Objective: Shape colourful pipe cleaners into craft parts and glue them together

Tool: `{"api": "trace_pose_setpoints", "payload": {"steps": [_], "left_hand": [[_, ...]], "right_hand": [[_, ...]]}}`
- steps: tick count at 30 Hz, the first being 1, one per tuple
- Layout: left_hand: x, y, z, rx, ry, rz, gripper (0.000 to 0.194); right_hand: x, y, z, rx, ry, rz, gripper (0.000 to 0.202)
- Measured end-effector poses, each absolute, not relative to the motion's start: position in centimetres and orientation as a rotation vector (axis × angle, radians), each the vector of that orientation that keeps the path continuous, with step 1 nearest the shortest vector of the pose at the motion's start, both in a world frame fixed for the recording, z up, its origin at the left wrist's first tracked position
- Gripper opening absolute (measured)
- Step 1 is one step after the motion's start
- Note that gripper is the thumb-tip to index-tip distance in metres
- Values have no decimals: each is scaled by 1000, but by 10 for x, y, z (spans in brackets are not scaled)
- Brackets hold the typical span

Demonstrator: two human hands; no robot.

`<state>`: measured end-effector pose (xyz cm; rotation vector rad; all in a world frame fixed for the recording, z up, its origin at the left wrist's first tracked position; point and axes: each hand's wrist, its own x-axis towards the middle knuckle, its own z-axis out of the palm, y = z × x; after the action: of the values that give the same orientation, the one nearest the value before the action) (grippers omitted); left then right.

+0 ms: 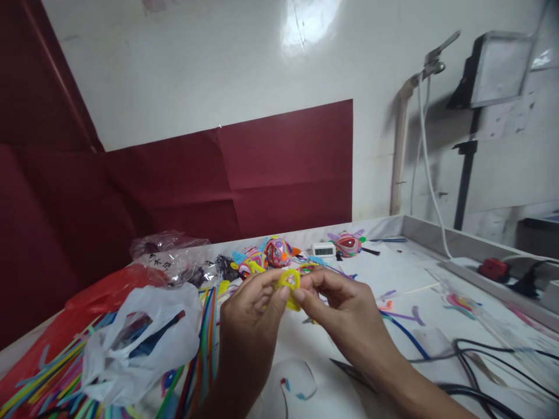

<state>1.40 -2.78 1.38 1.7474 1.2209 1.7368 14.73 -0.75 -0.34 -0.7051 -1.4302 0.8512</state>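
Observation:
Between my two hands, above the white table, is a yellow pipe cleaner [292,280] bent into a loop. My left hand [253,314] pinches its left side between thumb and fingers. At the loop's right side, my right hand [343,305] closes thumb and forefinger on it. Just behind my hands sit several colourful pipe-cleaner figures, among them a round striped one [279,251] and another with purple fins [349,243]. Part of the loop is hidden by my fingertips.
A white plastic bag [144,343] lies on many coloured pipe cleaners [48,372] at left, near a red bag [117,288]. A small digital clock [324,250] stands behind. Dark pointed blades [353,372] lie under my right forearm; black cables [480,364] and a power strip [467,270] are at right.

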Motion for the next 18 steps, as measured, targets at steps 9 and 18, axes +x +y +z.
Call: {"api": "trace_pose_setpoints", "payload": {"steps": [9,18], "left_hand": [[17,-28,13,1704,1186,1830,14],[17,-22,7,1794,1279,1830,14]], "right_hand": [[148,-4,-7,-690,-1413,1000,13],[152,-2,-2,-633,-1324,1235,15]]}}
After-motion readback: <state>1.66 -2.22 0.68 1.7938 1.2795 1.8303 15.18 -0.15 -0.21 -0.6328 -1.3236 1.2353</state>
